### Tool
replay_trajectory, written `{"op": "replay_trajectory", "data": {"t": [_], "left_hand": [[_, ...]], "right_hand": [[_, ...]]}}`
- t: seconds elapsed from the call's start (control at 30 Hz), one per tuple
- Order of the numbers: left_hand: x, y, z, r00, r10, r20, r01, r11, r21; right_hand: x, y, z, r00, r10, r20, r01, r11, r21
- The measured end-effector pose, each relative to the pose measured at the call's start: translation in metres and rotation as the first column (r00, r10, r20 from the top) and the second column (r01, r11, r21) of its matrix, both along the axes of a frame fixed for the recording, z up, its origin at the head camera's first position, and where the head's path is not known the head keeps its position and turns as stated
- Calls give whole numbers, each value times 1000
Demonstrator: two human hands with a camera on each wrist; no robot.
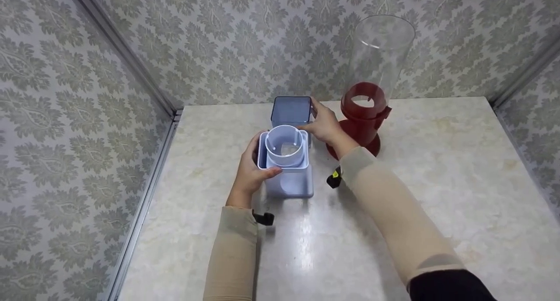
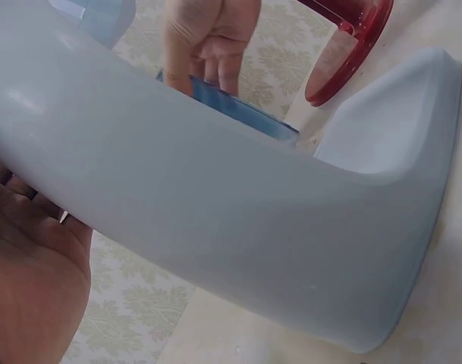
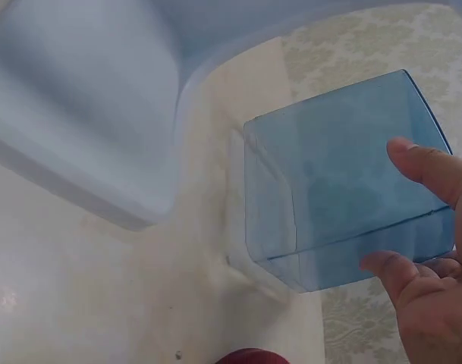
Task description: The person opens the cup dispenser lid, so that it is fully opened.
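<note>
The left hand (image 1: 250, 172) wraps its fingers around the pale blue feeder base (image 1: 288, 169). Directly behind the base, the right hand (image 1: 324, 125) pinches the translucent blue container (image 1: 291, 110); a red dispenser (image 1: 363, 117) stands right of the base.

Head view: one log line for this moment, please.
left hand: grips pale blue base | right hand: holds blue clear box | red dispenser: standing on table, untouched
</note>
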State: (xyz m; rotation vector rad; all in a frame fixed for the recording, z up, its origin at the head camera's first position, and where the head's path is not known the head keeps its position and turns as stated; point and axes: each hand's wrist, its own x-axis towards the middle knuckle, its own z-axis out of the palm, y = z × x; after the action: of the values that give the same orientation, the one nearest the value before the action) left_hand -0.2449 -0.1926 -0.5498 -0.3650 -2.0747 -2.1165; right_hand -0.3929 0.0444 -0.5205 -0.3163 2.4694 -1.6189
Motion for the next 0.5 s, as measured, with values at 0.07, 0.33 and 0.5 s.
{"op": "replay_trajectory", "data": {"t": [0.07,0.33,0.5], "left_hand": [[0,0,-1,1000,-4,2,4,1000,-4],[1,-1,-2,1000,7,7,-7,1000,-17],[-2,-1,-1,1000,-2,6,2,1000,4]], "right_hand": [[-1,1,-4,1000,-3,12,4,1000,-21],[-4,0,-9,999,-14,42,18,995,-100],[-6,0,-6,1000,-18,10,18,997,-70]]}}
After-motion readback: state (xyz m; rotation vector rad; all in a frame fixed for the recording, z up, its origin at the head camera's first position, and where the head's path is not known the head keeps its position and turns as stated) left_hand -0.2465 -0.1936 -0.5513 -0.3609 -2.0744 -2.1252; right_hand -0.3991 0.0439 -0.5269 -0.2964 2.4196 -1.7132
